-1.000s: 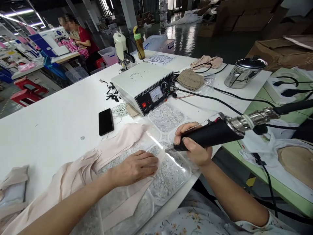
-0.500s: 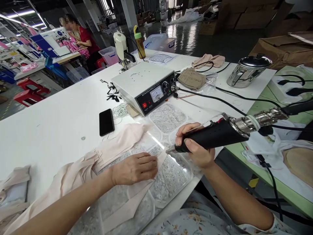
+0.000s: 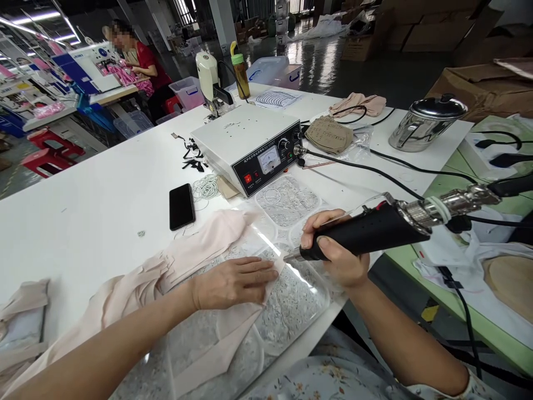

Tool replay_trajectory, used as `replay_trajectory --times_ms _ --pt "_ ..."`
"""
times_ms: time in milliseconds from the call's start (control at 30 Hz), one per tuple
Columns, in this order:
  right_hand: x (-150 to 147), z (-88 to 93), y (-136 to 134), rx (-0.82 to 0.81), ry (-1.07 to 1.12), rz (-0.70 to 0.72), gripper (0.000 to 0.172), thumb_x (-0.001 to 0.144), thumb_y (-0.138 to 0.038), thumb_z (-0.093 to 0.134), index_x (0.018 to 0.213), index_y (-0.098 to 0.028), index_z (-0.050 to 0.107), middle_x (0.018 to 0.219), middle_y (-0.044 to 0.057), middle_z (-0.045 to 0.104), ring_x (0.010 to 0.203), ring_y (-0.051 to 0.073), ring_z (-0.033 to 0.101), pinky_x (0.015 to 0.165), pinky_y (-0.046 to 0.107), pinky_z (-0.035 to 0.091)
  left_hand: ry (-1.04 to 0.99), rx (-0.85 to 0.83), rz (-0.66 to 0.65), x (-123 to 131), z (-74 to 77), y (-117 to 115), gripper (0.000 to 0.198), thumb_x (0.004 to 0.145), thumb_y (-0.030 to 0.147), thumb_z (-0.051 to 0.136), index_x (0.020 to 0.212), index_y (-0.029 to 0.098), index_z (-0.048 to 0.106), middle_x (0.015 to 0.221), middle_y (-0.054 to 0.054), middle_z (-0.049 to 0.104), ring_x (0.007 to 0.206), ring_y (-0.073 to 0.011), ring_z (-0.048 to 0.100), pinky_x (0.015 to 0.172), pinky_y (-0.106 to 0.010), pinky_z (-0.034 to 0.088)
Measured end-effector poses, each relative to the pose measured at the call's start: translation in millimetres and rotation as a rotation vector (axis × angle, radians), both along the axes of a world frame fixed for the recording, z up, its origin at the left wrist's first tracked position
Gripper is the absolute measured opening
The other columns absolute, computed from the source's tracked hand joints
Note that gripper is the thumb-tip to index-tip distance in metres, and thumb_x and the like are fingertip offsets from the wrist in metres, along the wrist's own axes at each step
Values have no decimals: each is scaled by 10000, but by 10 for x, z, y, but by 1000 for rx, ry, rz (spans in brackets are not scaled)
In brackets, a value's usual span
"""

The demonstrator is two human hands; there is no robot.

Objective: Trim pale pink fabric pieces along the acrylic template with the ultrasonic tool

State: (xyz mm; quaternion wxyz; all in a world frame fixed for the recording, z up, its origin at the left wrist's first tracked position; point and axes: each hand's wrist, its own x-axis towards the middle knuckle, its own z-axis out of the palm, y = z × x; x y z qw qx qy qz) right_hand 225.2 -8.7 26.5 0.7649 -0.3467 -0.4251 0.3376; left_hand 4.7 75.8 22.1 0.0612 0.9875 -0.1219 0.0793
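I have the tool (image 3: 362, 236) slanting over the tabletop (image 3: 104, 216), its long axis running from the cable end, high on the right, down to the metal tip, which points left toward the left hand (image 3: 235, 282). The right hand (image 3: 343, 261) has its fingers wrapped around the black grip. My left fingers lie released and outstretched on the pink strip (image 3: 227, 347), whose length runs diagonally from beside the tip toward the near left, over the clear mat (image 3: 291, 311).

glossy dark floor (image 3: 325, 69) | bright rear window (image 3: 298, 5) | grey pillar (image 3: 222, 25) | red stools (image 3: 46, 158) | ceiling tubes (image 3: 35, 17) lit
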Motion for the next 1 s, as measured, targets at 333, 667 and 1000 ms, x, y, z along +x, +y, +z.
replay_trajectory --times_ms 333,667,1000 --pt "-8 -2 -4 -9 -16 -12 101 775 -257 629 846 -197 588 788 0 599 548 128 583 557 335 498 137 -105 13 62 13 78 165 963 265 557 892 162 665 1443 -106 463 1400 -250 338 1151 -432 337" --pt "-27 9 -114 12 29 38 126 736 -254 640 846 -196 619 769 4 579 510 109 556 500 296 469 150 -151 49 70 -38 61 124 905 305 635 866 194 671 1382 -64 539 1358 -247 415 1135 -406 357" --pt "-80 34 -268 -35 9 144 136 772 -246 637 894 -187 644 789 16 583 538 107 568 521 301 516 221 -211 62 84 -30 60 144 933 309 589 891 205 681 1412 -52 507 1364 -250 407 1151 -409 326"
